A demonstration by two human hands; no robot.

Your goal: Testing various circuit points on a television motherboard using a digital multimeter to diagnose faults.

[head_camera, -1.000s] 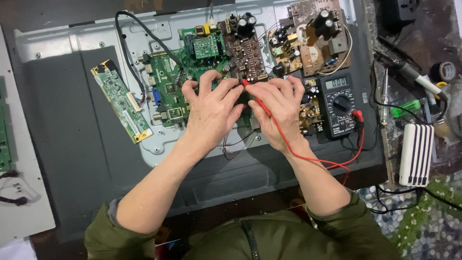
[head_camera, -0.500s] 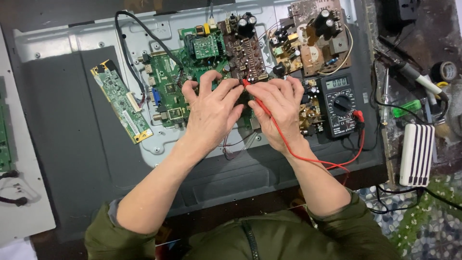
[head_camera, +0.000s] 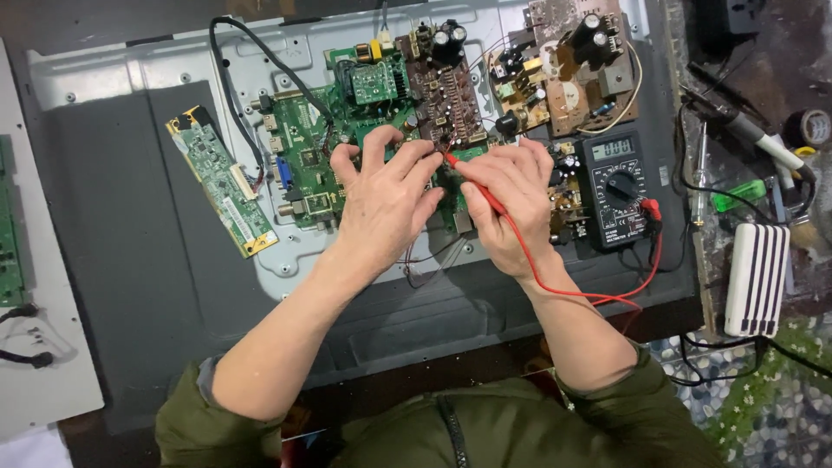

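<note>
Nothing has shifted since the earlier frame: my left hand (head_camera: 386,195) still lies loosely curled, fingertips on the green main board (head_camera: 316,156), holding nothing I can see. My right hand (head_camera: 511,204) stays pinched on the red probe (head_camera: 475,185), tip down just right of that board's top corner, the multimeter (head_camera: 617,191) further right. The probe looks light, stiff and slim, best gripped pen-style mid-barrel; the board's parts seem fragile.
</note>
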